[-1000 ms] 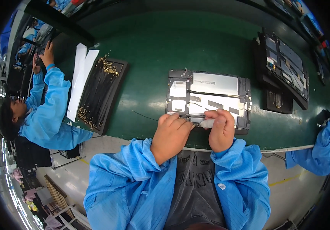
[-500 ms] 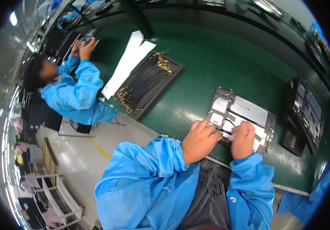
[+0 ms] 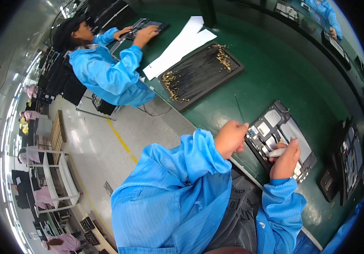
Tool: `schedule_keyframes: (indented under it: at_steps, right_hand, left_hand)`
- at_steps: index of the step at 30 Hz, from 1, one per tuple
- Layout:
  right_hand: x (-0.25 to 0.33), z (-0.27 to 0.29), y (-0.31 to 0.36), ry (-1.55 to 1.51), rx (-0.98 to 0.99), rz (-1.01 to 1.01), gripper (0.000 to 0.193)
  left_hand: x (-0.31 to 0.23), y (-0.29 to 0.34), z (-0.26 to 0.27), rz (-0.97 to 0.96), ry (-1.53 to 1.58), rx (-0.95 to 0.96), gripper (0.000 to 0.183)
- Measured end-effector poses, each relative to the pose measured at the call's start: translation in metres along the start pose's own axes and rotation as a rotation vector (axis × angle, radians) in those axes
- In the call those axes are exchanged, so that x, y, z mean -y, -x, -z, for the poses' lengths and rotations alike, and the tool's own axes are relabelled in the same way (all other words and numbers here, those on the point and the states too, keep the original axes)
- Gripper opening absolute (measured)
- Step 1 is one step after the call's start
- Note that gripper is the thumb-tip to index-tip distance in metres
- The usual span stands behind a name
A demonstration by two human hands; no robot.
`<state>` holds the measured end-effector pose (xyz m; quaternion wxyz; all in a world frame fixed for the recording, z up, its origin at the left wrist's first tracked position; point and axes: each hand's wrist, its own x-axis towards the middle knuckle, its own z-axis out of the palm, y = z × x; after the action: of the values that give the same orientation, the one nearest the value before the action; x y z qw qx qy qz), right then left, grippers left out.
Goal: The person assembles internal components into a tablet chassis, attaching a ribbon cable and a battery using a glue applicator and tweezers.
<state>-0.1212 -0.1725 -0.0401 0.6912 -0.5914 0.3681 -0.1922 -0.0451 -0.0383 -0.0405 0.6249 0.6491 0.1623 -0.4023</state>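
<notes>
On the green bench lies an opened tablet-like device, a dark frame with silvery panels and small boards. My left hand is at its left edge, fingers pinched around a thin black cable that sticks up and away over the bench. Over the device's near half, my right hand is closed on a white, pen-shaped tool, its narrow end pointing left toward the device's inner parts. The fingers partly hide the device's lower portion.
A black tray of thin black cables with gold ends lies up left, beside white paper strips. Another person in blue works at the far left. More opened devices stand at the right, by a small dark tray.
The view has swung, shifting the scene. My left hand has left the device's inside for its left edge, and a cable now shows in it. The other person has lowered their hands to a dark panel.
</notes>
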Motion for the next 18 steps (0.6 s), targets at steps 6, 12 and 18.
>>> schedule_keyframes:
  at_steps: [6, 12, 18]
  right_hand:
    - [-0.012, 0.008, -0.012, -0.061, 0.071, -0.034, 0.039]
    - [-0.003, 0.014, -0.008, -0.071, 0.042, -0.057, 0.042]
    - [-0.005, 0.019, -0.009, -0.061, 0.044, -0.062, 0.042]
  left_hand:
    - [-0.023, -0.017, 0.001, 0.028, -0.273, 0.037, 0.038]
    - [-0.034, -0.034, -0.014, -0.187, -0.302, 0.064, 0.022]
    - [-0.025, 0.002, -0.002, -0.277, -0.289, 0.067, 0.022]
